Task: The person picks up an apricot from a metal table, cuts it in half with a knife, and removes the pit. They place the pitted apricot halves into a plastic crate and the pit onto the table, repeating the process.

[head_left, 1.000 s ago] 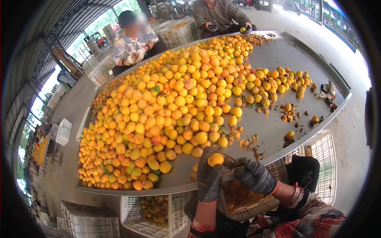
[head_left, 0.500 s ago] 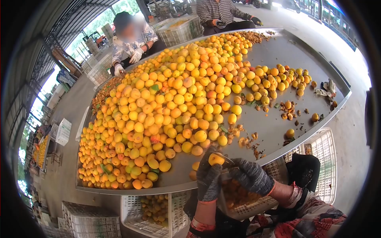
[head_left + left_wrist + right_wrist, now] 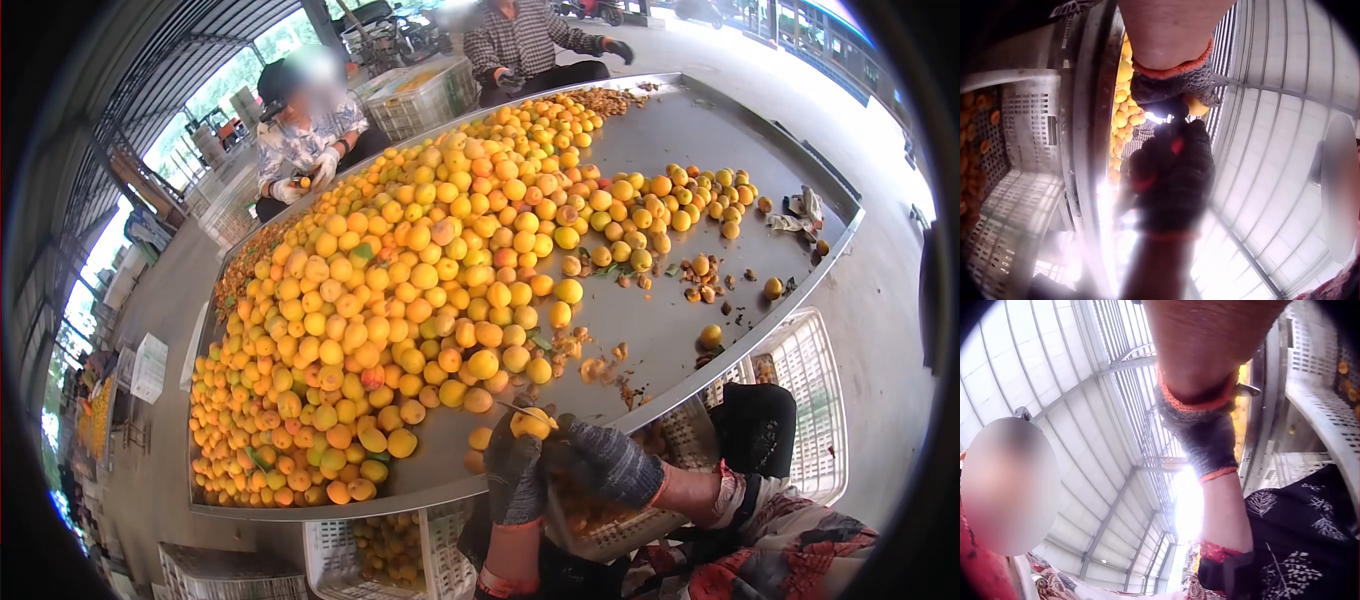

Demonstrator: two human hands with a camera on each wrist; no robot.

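1. Since the earlier frame, the head view shifts, the dark-grey knit-gloved right hand point(image 3: 610, 462) comes up against the round yellow-orange fruit point(image 3: 530, 424), and at the upper left a person in a patterned shirt point(image 3: 300, 148) brings two white-gloved hands point(image 3: 325, 167) together.
2. From left to centre, a broad heap of yellow-orange fruits point(image 3: 380, 300) covers much of the flat grey metal table point(image 3: 625, 320).
3. At lower centre, a thin strip that looks like a narrow metal blade point(image 3: 521, 409) lies across the fruit's upper side. The step in hand seems to be cutting it; the next move likely calls for a steady hold while the blade works round.
4. The dark-gloved left hand point(image 3: 514, 475) points up the frame, fingers and thumb pinching the fruit near the table's front edge.
5. Just right, the right hand reaches leftward, wrist low, fingers curled together, apparently gripping the blade's hidden end; exact finger placement cannot be told, even from the wrist views.
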